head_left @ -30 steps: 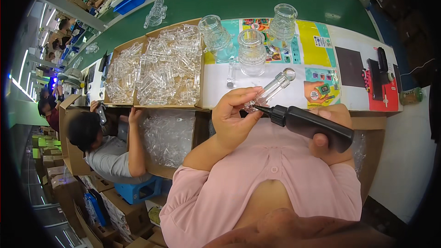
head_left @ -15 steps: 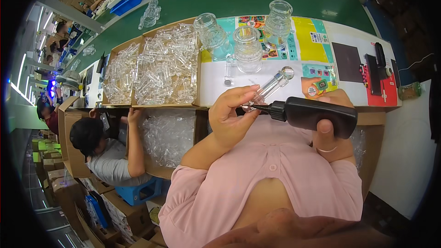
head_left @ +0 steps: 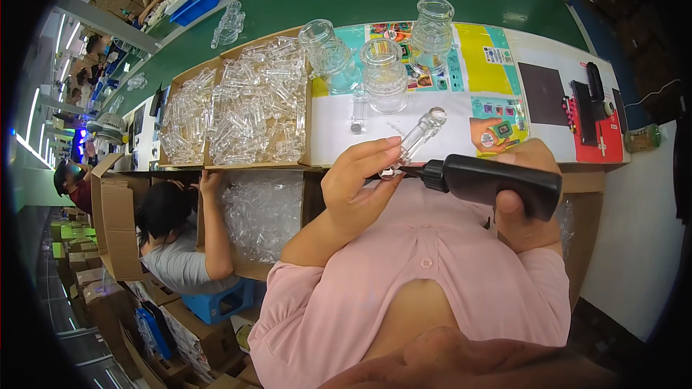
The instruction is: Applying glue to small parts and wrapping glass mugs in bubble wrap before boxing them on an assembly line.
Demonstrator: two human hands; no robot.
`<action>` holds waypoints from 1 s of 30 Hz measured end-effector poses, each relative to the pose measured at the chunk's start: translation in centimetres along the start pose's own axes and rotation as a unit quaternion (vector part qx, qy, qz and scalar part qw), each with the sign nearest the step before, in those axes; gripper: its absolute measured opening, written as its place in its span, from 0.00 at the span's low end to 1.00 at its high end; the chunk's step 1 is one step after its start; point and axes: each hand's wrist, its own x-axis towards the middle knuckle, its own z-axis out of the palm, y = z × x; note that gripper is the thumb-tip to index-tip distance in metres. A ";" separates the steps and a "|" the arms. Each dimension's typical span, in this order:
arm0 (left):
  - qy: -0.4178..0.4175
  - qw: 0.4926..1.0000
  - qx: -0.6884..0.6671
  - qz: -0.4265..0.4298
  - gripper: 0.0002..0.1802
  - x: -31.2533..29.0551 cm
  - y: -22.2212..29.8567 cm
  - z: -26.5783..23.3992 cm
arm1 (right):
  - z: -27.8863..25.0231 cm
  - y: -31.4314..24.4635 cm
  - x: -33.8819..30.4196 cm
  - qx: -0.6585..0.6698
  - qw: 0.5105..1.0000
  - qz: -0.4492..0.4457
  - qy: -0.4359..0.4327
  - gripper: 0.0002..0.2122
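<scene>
My left hand (head_left: 358, 184) pinches a clear, stem-like plastic or glass tube (head_left: 422, 132) by its near end, the far end tilting up to the right. Wrapped around a black squeeze bottle (head_left: 494, 179) is my right hand (head_left: 522, 227), holding it nearly level. The bottle's thin nozzle tip meets the tube's near end beside my left fingertips; whether liquid comes out cannot be seen. Past my hands stand three clear ridged vessels (head_left: 384, 81). A second short clear tube (head_left: 358, 114) is on the white surface, left of the middle vessel.
Cardboard trays (head_left: 310, 130) heaped with clear tubes lie to the left. Below them sits a carton of clear parts (head_left: 263, 216). A co-worker (head_left: 173, 238) bends close at the left. A black phone-like object (head_left: 587, 115) and a lidded jar (head_left: 644, 138) are at the right.
The tube has turned slightly in my left fingers, its far end shifting left and nearer. The nozzle stays at its near end. The co-worker at left has moved their head right.
</scene>
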 end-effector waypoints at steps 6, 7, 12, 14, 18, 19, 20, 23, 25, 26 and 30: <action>0.011 0.999 0.043 -0.003 0.25 0.2 0.3 0.0 | 0.1 0.0 -0.5 0.026 0.993 -0.082 -0.078 0.18; 0.009 0.999 0.042 -0.003 0.25 0.3 0.3 0.0 | 0.4 -0.1 -0.5 0.036 0.992 -0.109 -0.043 0.18; -0.005 0.999 0.020 -0.026 0.22 0.2 0.1 -0.3 | 0.6 0.2 0.4 0.004 0.959 -0.280 -0.041 0.14; -0.014 0.999 0.010 -0.047 0.22 0.4 0.4 -0.3 | 0.2 0.0 -0.1 -0.011 0.963 -0.261 -0.063 0.16; -0.056 0.983 -0.103 -0.139 0.23 -0.2 0.1 -0.5 | -0.4 0.1 -0.5 0.010 0.972 -0.220 -0.085 0.19; -0.056 0.983 -0.103 -0.139 0.23 -0.3 0.4 -0.4 | -0.3 0.1 -0.6 0.009 0.972 -0.219 -0.085 0.19; -0.038 0.956 -0.212 -0.202 0.24 -0.4 0.7 -0.2 | 0.0 0.1 -0.8 0.039 0.978 -0.195 -0.060 0.19; -0.034 0.894 -0.352 -0.274 0.24 -0.2 0.9 -0.4 | 0.4 0.2 -1.1 0.084 0.983 -0.164 -0.020 0.17; -0.052 0.875 -0.387 -0.287 0.24 -0.1 0.8 -0.6 | 0.3 0.5 -1.2 0.089 0.985 -0.150 -0.005 0.17; -0.058 0.861 -0.408 -0.299 0.24 0.0 0.8 -0.7 | 0.2 0.7 -1.0 0.098 0.983 -0.158 -0.003 0.18; -0.074 0.825 -0.459 -0.322 0.25 -0.1 0.7 -0.9 | 0.3 0.9 -1.0 0.094 0.983 -0.158 0.001 0.18</action>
